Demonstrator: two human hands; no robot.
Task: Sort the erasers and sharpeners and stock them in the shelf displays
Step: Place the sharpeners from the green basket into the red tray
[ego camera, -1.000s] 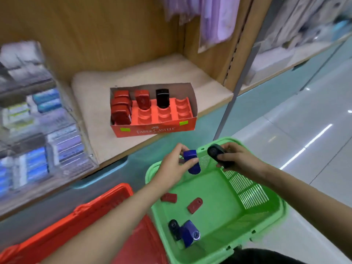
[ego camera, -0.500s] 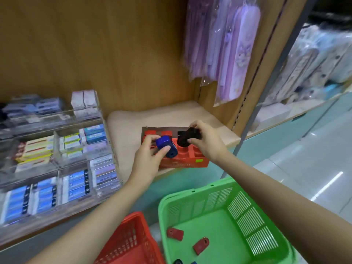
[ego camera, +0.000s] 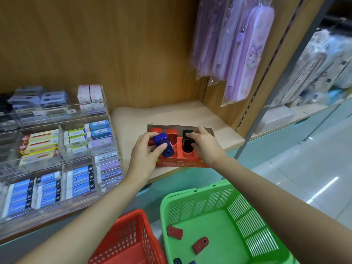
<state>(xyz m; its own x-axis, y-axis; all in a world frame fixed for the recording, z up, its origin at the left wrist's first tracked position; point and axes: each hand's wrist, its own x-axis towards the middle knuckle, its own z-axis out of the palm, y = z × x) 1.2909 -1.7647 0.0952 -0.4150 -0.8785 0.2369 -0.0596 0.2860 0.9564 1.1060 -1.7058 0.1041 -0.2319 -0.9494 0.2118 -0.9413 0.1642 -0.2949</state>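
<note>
A red cardboard display tray (ego camera: 179, 163) sits on the wooden shelf (ego camera: 167, 115), with red sharpeners (ego camera: 172, 135) standing in its back row. My left hand (ego camera: 145, 155) grips a blue sharpener (ego camera: 163, 147) just above the tray's left side. My right hand (ego camera: 204, 146) holds a black sharpener (ego camera: 187, 142) upright over a slot in the tray's middle. Below, the green basket (ego camera: 253, 231) holds two red sharpeners (ego camera: 175, 232) (ego camera: 200, 245) and dark blue ones at the bottom edge.
A clear acrylic display (ego camera: 57, 155) of boxed erasers fills the shelf's left side. A red basket (ego camera: 131, 242) stands left of the green one. Purple pencil cases (ego camera: 245, 54) hang above the right end of the shelf. A white tiled aisle lies to the right.
Both hands rose from the green basket to the display tray, each carrying a sharpener. The black sharpener has since turned upright over a slot, and the blue one sits lower over the tray.
</note>
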